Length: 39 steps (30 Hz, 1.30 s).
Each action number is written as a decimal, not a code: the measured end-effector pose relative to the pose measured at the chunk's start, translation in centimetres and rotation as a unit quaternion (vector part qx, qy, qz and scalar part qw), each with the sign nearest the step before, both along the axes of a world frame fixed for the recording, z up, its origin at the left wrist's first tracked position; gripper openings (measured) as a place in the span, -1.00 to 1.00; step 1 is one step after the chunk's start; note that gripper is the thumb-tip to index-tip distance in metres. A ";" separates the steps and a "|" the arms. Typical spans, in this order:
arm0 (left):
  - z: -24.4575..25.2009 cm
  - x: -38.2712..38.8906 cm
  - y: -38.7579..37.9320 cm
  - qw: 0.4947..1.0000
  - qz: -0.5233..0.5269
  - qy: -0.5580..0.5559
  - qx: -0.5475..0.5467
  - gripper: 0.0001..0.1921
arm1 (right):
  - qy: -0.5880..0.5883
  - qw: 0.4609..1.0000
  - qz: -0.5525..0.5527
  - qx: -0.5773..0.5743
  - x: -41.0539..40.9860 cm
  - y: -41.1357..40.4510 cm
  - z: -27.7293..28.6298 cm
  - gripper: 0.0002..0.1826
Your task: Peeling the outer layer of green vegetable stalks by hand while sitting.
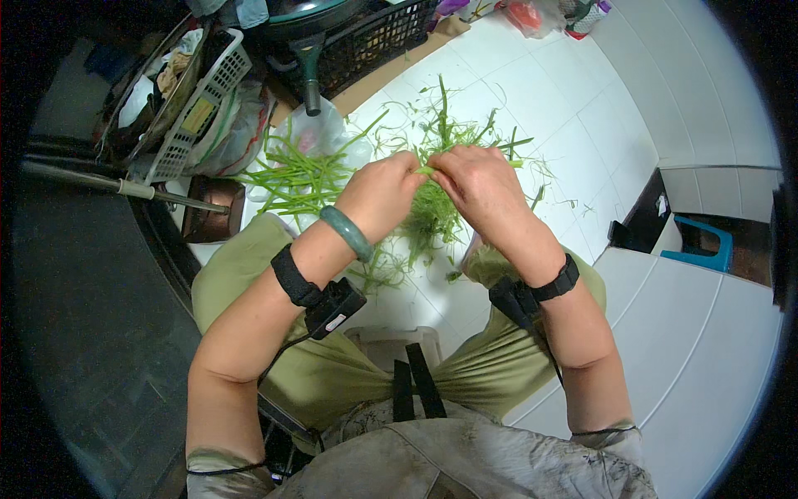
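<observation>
My left hand (pixel 384 190) and my right hand (pixel 479 181) meet at the middle, both pinching one green plant stem (pixel 425 169). The stem's other end shows just right of my right fingers. Beneath them a loose heap of thin green shreds and leafy bits (pixel 430 215) lies on the white tiled floor (pixel 561 93). Left of my left hand, cut green stalks (pixel 299 178) lie in a pile, partly on a clear plastic bag (pixel 318 128). The palms and some fingertips are hidden.
A white plastic basket (pixel 209 100), a black crate (pixel 374 47) and a pan with a handle (pixel 310 75) stand at the upper left. A metal pole (pixel 100 178) juts in from the left. Plastic bags (pixel 530 19) lie at the far top. A blue plastic stool (pixel 717 243) is at the right.
</observation>
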<state>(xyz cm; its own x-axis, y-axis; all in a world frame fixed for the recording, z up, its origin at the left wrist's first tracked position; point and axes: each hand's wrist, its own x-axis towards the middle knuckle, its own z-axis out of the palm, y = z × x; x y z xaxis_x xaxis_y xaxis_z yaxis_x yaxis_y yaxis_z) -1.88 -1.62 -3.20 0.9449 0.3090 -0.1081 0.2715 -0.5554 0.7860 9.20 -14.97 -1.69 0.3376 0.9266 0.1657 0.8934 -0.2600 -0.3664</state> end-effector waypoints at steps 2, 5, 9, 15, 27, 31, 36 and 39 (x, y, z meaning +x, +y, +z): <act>0.0 -0.1 -0.1 1.000 -0.004 0.015 0.018 -0.80 | -0.004 0.999 0.005 -0.036 -0.2 -0.1 0.2 -0.86; -0.4 -0.3 0.1 0.998 -0.023 0.047 0.043 -0.77 | 0.002 0.999 0.006 -0.047 -0.8 0.0 -0.1 -0.87; -1.0 -0.1 0.7 0.997 -0.034 0.068 -0.015 -0.75 | 0.030 0.997 0.004 -0.065 -0.8 0.0 0.0 -0.86; -1.3 -0.2 1.1 0.988 -0.015 0.028 -0.154 -0.77 | 0.109 0.992 -0.018 -0.063 -0.8 0.1 0.2 -0.82; 1.7 -0.2 1.9 0.894 -0.033 0.016 -0.446 -0.80 | 0.545 0.838 -0.022 0.003 0.3 -0.6 0.5 -0.80; 1.7 0.3 2.0 0.887 -0.040 -0.003 -0.460 -0.79 | 0.084 0.986 -0.055 0.133 0.9 -0.4 1.3 -0.85; 1.8 0.3 1.9 0.863 -0.016 0.028 -0.504 -0.79 | 0.097 0.987 -0.070 0.110 0.4 -0.3 1.6 -0.87; 1.7 0.4 1.9 0.862 -0.034 -0.018 -0.506 -0.81 | 0.125 0.985 -0.052 0.111 0.1 -0.2 1.3 -0.87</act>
<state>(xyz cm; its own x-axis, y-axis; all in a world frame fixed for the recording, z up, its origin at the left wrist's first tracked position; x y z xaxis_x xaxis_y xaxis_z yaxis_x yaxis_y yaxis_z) -1.53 0.30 -1.50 0.9652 0.0174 -0.2610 0.2317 0.4061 0.8840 9.33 -15.18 -0.37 0.4844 0.8354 0.2598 0.7406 -0.2335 -0.6301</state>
